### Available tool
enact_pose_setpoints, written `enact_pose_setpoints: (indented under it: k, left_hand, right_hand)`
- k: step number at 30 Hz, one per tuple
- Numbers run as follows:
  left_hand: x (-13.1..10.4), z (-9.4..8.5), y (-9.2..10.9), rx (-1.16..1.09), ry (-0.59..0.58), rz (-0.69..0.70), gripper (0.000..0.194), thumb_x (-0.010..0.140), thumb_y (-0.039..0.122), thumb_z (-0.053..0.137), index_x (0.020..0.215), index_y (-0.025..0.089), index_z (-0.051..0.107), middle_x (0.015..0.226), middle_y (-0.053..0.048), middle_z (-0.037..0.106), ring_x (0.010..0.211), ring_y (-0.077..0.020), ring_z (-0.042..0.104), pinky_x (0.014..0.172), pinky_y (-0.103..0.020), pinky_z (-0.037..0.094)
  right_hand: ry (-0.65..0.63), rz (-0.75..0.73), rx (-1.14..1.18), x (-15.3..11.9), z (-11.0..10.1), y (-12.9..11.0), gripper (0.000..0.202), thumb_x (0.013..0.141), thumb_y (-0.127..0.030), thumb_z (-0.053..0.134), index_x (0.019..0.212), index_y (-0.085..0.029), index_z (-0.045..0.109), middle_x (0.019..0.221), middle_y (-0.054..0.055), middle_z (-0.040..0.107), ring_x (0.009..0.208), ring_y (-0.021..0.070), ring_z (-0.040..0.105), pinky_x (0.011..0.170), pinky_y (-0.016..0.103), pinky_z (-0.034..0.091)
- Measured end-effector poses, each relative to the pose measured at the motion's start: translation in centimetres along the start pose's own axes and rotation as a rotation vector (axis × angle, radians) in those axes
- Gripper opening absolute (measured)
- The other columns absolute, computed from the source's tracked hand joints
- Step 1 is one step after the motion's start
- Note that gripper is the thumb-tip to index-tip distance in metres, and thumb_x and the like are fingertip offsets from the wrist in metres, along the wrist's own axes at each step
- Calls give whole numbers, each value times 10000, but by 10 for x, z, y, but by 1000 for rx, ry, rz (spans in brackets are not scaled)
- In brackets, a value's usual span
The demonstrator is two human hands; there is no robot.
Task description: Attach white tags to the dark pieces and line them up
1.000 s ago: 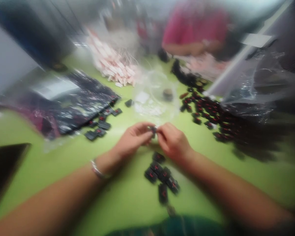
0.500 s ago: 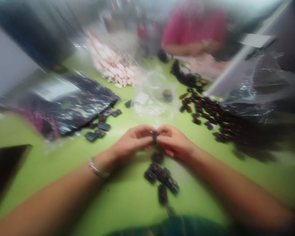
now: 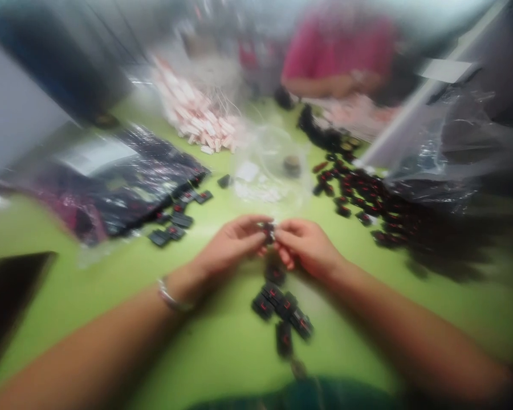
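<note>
A small black part (image 3: 268,232) is pinched between my two hands at the middle of the view. My left hand (image 3: 235,242) grips it from the left with thumb and forefinger. From the right, the fingertips of my right hand (image 3: 305,245) close on the same part. Just below them on the green table lies a loose cluster of black pieces with red marks (image 3: 286,304). Beyond my hands stands a clear plastic container (image 3: 301,191) with small white pieces (image 3: 259,191) inside.
Black pieces (image 3: 182,219) lie beside a plastic bag (image 3: 132,182) at left. A large pile of black-and-red pieces (image 3: 359,196) spreads at right, near another clear bag (image 3: 461,148). Pale pink pieces (image 3: 209,128) and a person in pink (image 3: 337,51) are farther back.
The fingers of my right hand have shifted slightly around the small part, with the lower fingers curling in closer. The part has tilted a little and moved slightly up.
</note>
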State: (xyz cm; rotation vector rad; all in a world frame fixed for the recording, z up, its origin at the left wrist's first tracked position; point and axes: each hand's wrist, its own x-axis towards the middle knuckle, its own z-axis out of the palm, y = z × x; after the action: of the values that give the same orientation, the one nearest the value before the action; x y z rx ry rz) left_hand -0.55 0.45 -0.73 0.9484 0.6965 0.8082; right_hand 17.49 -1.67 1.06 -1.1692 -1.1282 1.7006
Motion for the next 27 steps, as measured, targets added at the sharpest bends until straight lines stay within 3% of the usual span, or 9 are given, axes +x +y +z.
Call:
enact_pose_setpoints:
  k: [8,12,16,22,24,27]
  left_hand:
    - [-1,5,2,53,5,47,304,750,207,735,1029,151,628,812,-29,693,644,-106,624,633,-235,515]
    - [-2,7,3,113,6,69,276,747,189,730,995,141,618,779,-23,688,617,-103,626,626,-234,525]
    - [-4,10,1,228,48,98,265,741,198,722,980,138,624,812,-28,690,615,-102,618,624,-237,524]
    - [-3,15,-1,296,132,112,259,727,200,727,954,126,626,808,-28,681,610,-99,606,610,-232,517]
    - [-2,13,-1,239,109,81,277,731,212,731,970,128,618,784,-23,681,595,-96,608,612,-233,517]
    - [0,7,-2,101,34,30,323,739,233,736,1014,138,595,767,-25,687,606,-102,625,632,-241,520]
  right_hand:
    - [41,-32,-53,-2,3,2,230,786,-343,642,688,-165,534,442,-61,558,327,54,470,341,151,385]
    - [69,-36,-87,-3,4,1,193,782,-322,608,706,-186,495,427,-89,508,300,47,405,309,152,312]
    - [112,-35,-270,-2,7,1,132,763,-256,542,680,-208,452,398,-111,415,301,55,341,311,174,247]
    - [295,-310,-618,2,11,9,147,722,-225,528,605,-201,443,547,-45,489,512,88,440,491,221,361]
    - [274,-276,-563,0,11,8,146,749,-252,530,635,-200,456,539,-49,499,480,85,445,466,217,360]
    - [163,-85,-318,-4,10,3,170,801,-326,524,702,-201,468,483,-75,500,343,69,406,348,195,310]
